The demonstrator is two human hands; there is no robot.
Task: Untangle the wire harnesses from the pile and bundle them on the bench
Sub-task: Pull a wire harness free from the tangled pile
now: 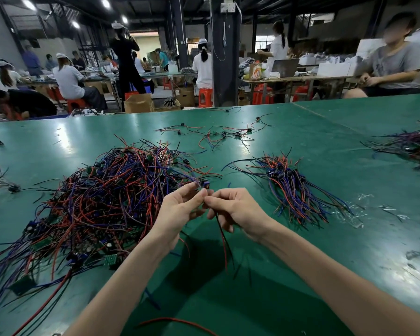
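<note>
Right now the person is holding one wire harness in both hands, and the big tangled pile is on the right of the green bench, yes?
Not quite. In the head view the left hand and right hand do pinch one wire harness, but the big tangled pile lies on the left of the green bench; the sorted bundle is on the right.

Bright round ceiling lamps [75,25] at far left leave the background dim and glare off the glossy green bench top [66,132]. Soft shadow [199,270] pools near. Edges bow; the far-right seated person [393,61] is blurred.
</note>
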